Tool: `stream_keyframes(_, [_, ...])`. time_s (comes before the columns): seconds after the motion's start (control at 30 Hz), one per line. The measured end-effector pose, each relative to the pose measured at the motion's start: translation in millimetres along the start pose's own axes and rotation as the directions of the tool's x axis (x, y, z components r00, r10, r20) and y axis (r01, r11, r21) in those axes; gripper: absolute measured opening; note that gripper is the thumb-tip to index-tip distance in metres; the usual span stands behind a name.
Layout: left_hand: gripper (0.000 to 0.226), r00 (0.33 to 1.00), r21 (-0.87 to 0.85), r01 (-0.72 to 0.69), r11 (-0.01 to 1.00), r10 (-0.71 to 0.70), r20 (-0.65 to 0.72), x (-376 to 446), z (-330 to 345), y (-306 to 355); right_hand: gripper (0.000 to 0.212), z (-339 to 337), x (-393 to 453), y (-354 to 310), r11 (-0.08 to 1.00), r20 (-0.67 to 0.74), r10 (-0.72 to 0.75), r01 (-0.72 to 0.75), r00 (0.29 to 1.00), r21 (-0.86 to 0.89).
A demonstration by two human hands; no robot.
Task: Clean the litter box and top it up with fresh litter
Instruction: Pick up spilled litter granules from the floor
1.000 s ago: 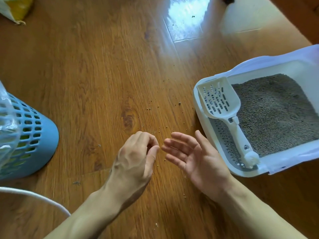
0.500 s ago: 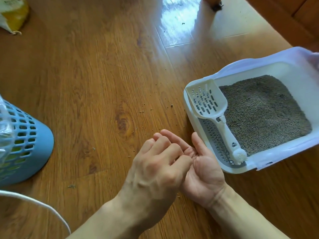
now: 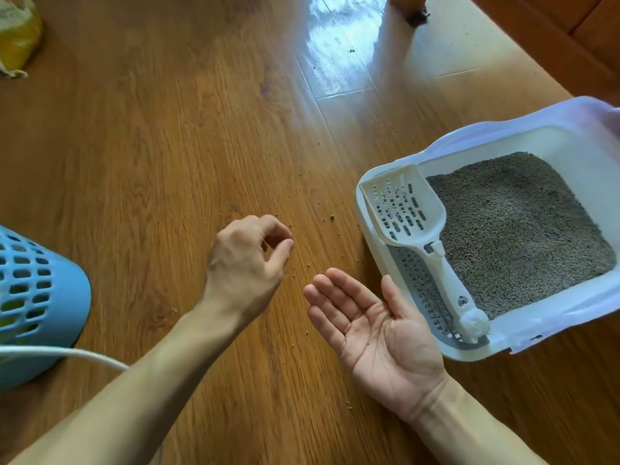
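Note:
The white litter box (image 3: 469,354) stands on the wooden floor at the right, holding grey litter (image 3: 523,229). A white slotted scoop (image 3: 402,209) lies across its near left corner, over a grey grate. Loose litter granules (image 3: 332,217) are scattered on the floor to the left of the box. My left hand (image 3: 245,260) hovers over those granules with its fingers curled toward the thumb, a small gap between them and nothing visible in it. My right hand (image 3: 379,333) is palm up and flat beside the box's front corner, with a tiny speck on the palm.
A blue perforated basket (image 3: 43,290) with a clear liner sits at the left edge, and a white cable (image 3: 84,355) runs in front of it. A yellow bag (image 3: 16,38) lies at the top left. A wooden furniture leg (image 3: 407,8) stands at the top.
Half a second ago my left hand was over my right palm, fingertips touching it. It has since moved up and left over the floor, and the right palm is uncovered.

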State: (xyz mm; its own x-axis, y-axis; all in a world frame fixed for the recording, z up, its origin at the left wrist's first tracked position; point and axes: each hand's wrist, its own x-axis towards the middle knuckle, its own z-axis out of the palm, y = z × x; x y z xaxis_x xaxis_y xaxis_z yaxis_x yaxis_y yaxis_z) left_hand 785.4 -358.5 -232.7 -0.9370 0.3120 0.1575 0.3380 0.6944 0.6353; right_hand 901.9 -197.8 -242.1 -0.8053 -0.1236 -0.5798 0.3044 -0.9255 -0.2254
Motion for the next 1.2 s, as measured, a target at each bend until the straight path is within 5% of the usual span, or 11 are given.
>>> stream_keyframes(0.4, [0.017, 0.974, 0.219, -0.157, 0.963, 0.114, 0.197, 84.5, 90.7, -8.8, 0.062, -0.2, 17.4, 0.3, 0.997, -0.095, 0.052, -0.047, 0.994, 0.056])
stream_keyframes(0.7, [0.016, 0.97, 0.277, -0.229, 0.933, 0.196, 0.144, 93.6, 119.1, -14.8, 0.064, -13.0, 25.9, -5.9, 0.992, -0.13, 0.078, -0.064, 0.988, 0.105])
stream_keyframes(1.0, [0.006, 0.997, -0.139, -0.042, 0.989, 0.052, 0.065, 57.6, 59.3, -14.2, 0.062, -12.7, 39.5, -5.6, 0.992, -0.146, 0.055, -0.038, 0.988, 0.117])
stream_keyframes(1.2, [0.009, 0.922, -0.106, -0.335, 0.936, 0.349, 0.168, 4.1, 12.3, 21.1, 0.055, 1.6, 58.8, -0.7, 0.997, -0.166, 0.06, -0.049, 0.984, 0.066])
